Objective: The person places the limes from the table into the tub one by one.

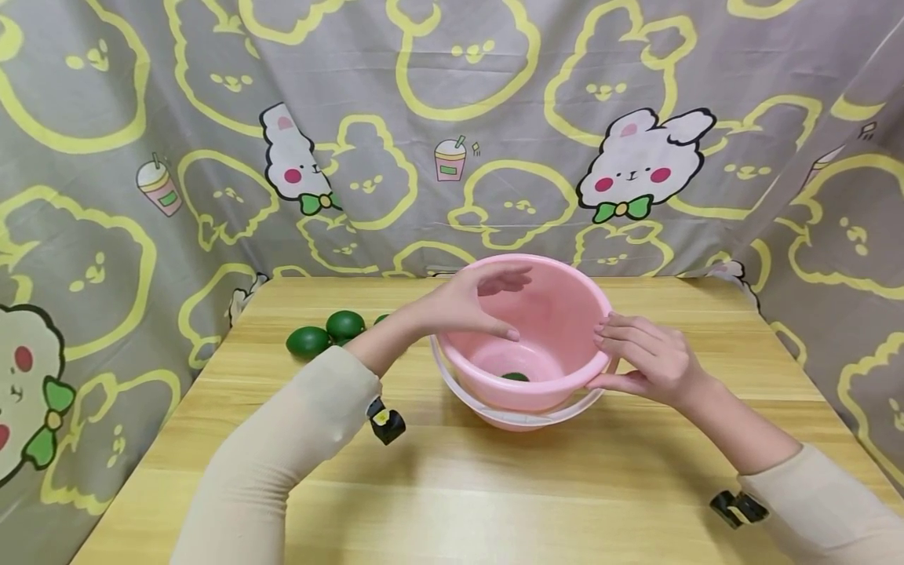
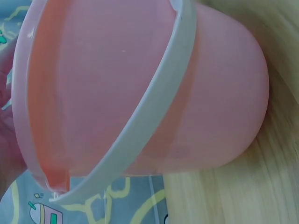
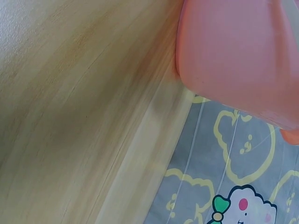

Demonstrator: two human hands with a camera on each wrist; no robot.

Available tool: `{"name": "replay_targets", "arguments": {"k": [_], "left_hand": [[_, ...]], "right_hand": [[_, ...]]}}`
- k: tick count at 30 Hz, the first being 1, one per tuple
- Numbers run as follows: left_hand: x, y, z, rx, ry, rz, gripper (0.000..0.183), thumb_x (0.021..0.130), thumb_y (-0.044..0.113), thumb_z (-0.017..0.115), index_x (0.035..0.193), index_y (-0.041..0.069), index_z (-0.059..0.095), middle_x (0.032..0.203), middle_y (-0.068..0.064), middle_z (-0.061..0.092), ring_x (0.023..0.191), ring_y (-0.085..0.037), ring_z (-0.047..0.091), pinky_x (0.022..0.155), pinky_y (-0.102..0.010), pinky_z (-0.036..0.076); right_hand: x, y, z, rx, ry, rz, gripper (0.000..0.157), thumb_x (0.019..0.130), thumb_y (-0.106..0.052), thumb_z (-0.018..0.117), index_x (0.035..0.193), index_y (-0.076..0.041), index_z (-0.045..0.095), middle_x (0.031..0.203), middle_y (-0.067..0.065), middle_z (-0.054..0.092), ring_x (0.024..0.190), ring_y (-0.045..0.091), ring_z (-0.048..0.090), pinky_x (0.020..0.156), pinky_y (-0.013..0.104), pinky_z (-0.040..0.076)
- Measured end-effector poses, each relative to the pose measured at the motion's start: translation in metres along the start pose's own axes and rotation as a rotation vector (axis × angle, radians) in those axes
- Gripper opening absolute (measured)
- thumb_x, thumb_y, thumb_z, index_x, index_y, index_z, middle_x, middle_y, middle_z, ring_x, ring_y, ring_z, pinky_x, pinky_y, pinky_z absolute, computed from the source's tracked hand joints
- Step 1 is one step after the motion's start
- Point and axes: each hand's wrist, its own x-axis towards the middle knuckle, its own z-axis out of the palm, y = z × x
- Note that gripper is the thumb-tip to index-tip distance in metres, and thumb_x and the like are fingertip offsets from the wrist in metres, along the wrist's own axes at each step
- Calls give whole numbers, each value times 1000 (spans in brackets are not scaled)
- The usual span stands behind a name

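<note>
A pink bucket (image 1: 544, 306) with a white handle (image 2: 145, 107) stands on the table, its opening facing me. One dark green, lime-like fruit (image 1: 515, 377) lies at the bottom inside. My left hand (image 1: 473, 302) reaches over the bucket's left rim, fingers and thumb spread apart with nothing visible between them. At the right rim, my right hand (image 1: 653, 357) holds on, fingertips over the edge and thumb lower down against the rim. Several more green fruits (image 1: 308, 343) lie on the table left of the bucket, partly hidden by my left forearm.
The wooden table (image 1: 466, 494) extends in front of and around the bucket. A grey curtain (image 1: 367, 78) with yellow outlines and rabbit heads hangs behind the table and along both sides. Black straps (image 1: 385, 422) are at both wrists.
</note>
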Motion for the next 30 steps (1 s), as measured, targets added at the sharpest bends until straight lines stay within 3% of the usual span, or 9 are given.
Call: {"name": "replay_targets", "arguments": {"k": [6,14,24,30], "left_hand": [[-6,1,-6,-32,92,-8,81,71,9,83,142,8,42,133,-7,57,121,-14,54,103,-24,39],[-16,-3,-14,-101,154,40,81,72,3,80,142,8,41,136,-14,53,123,-15,52,105,-28,38],[-31,-8,-33,-132,249,-32,79,74,0,78,143,10,41,136,-11,53,126,-25,50,105,-38,39],[-42,-11,-43,-138,279,-19,78,76,-2,76,143,11,40,139,-11,51,128,-26,48,105,-37,39]], "right_hand": [[1,0,0,-1,0,-2,53,79,-49,69,72,4,70,69,18,68,60,32,64,55,41,53],[3,0,0,2,6,-10,52,80,-48,69,72,4,70,69,18,68,59,32,64,56,41,53],[2,0,0,2,-2,-2,53,80,-48,69,73,4,70,70,19,68,60,32,64,58,41,54],[2,0,0,-2,-6,-1,53,80,-48,69,72,4,70,70,19,68,60,32,64,58,41,54]]}}
